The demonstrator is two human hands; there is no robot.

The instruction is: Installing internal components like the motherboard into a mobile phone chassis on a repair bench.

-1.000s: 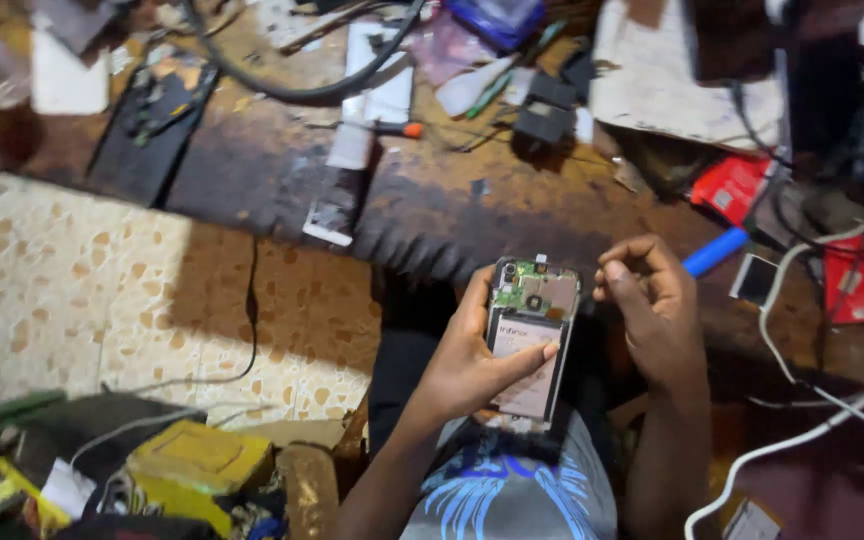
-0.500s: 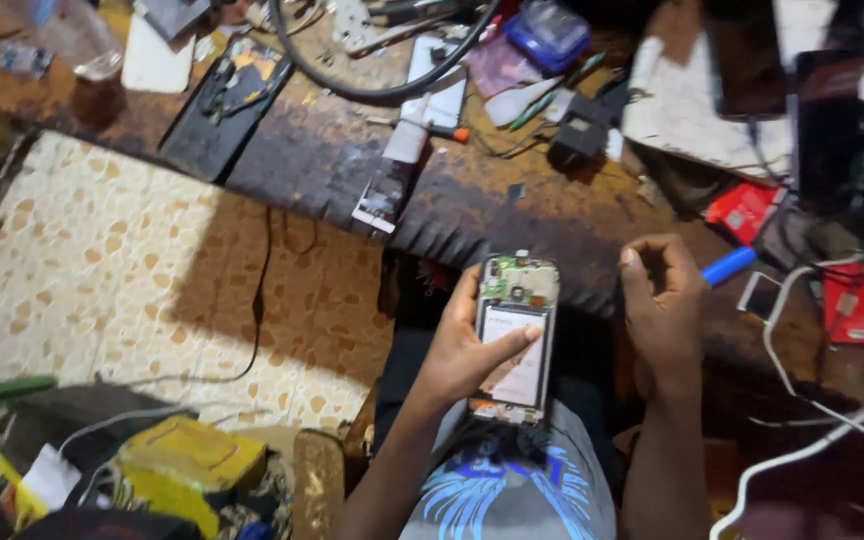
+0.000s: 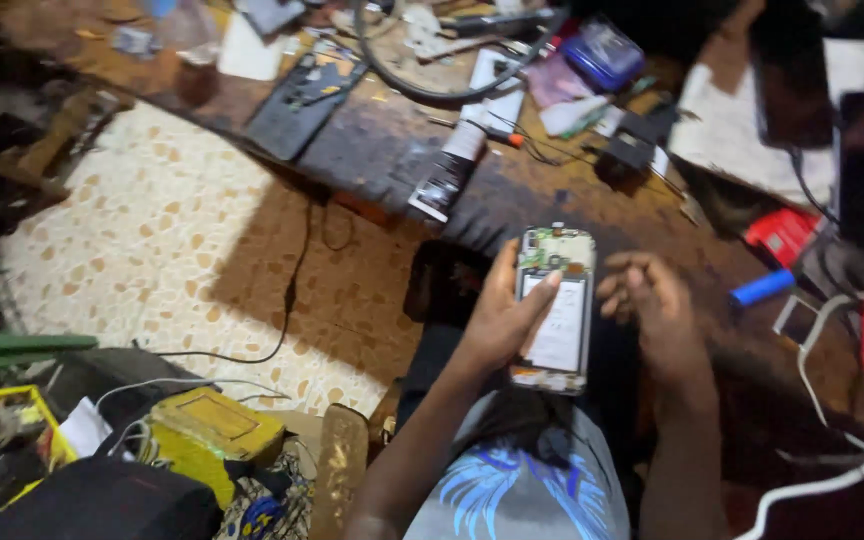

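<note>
My left hand holds an opened phone with its back cover off, so the green circuit board at the top and the white battery show. The thumb lies across the battery. My right hand hovers just right of the phone with its fingers curled and pinched together; whether they hold something small I cannot tell. Both hands are over my lap, in front of the dark wooden workbench. A blue pen-like tool lies on the bench to the right of my right hand.
The bench carries a black phone back panel, a looped black cable, a blue box, red packets and white wires. A yellow box and a black bag sit on the patterned floor at lower left.
The view has shifted, so the bench sits higher and more floor shows. My right hand has come away from the blue tool and moved closer to the phone, which my left hand keeps holding.
</note>
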